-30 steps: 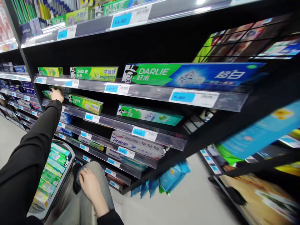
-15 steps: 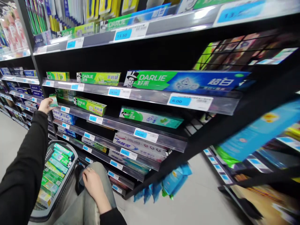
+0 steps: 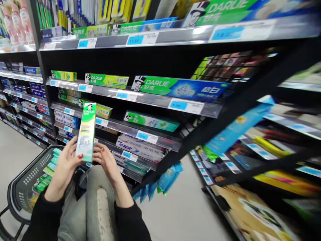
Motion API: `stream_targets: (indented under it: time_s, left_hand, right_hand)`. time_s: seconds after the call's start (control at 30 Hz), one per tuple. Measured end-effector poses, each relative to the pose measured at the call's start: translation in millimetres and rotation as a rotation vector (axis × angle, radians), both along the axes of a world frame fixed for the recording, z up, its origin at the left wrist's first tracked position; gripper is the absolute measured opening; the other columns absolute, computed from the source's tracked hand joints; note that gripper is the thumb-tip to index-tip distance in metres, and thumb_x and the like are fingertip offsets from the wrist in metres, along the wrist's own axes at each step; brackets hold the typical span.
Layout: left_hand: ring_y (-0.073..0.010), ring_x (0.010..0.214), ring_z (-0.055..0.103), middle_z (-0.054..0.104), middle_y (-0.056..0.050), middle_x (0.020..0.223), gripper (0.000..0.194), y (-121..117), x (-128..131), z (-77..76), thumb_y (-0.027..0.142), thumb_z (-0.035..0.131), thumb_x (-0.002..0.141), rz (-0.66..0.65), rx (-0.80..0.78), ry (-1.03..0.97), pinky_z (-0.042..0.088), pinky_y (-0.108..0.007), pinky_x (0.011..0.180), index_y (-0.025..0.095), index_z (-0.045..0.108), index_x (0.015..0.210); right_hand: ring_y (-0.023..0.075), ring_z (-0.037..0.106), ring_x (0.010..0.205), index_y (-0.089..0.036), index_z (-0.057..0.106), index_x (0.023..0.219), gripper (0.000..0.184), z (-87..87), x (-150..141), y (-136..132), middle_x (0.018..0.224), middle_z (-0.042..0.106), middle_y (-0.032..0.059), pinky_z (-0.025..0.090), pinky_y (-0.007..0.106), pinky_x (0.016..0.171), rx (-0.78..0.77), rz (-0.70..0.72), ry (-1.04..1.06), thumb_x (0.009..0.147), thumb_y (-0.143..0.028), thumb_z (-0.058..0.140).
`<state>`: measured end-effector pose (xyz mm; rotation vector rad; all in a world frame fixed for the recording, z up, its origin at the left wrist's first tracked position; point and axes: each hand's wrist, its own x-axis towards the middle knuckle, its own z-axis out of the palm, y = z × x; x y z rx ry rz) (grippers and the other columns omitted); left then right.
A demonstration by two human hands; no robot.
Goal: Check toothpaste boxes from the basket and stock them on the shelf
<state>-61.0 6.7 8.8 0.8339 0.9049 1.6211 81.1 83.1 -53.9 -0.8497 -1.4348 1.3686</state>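
Note:
Upright in front of the shelves is a green and white Darlie toothpaste box (image 3: 86, 132), its long printed face toward me. My left hand (image 3: 65, 164) grips its lower left side, thumb across the front near the bottom. On the other side, my right hand (image 3: 106, 160) has its bent fingers against the box's lower right edge. Below and left of my hands, a grey shopping basket (image 3: 27, 177) holds several toothpaste boxes (image 3: 45, 174), partly hidden by my left forearm.
Ahead, shelves carry Darlie boxes (image 3: 107, 80) behind price-tag rails (image 3: 125, 95). Toothbrush packs (image 3: 120, 10) hang at the top. Blue packets (image 3: 170, 177) hang from the shelf's right end, and another shelf unit (image 3: 250, 174) stands across the aisle. My knees (image 3: 100, 194) are below my hands.
My left hand has brought the toothpaste box from the left shelf to in front of me. My right hand has risen from my knee to the box. The view has shifted slightly.

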Motion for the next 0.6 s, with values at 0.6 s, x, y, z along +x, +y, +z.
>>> stream_targets:
  time_s: [0.6]
  left_hand:
    - [-0.0288, 0.094, 0.071, 0.076, -0.011, 0.098, 0.042, -29, 85, 0.9, 0.032, 0.086, 0.061, -0.219, 0.227, 0.167, 0.056, -0.04, 0.088, 0.015, 0.07, 0.096]
  right_hand:
    - [0.0293, 0.068, 0.093, -0.021, 0.069, 0.081, 0.068, -4.1, 109, -29, 0.087, 0.072, 0.007, 0.052, 0.041, 0.085, -0.152, 0.159, 0.217, 0.046, -0.079, 0.073]
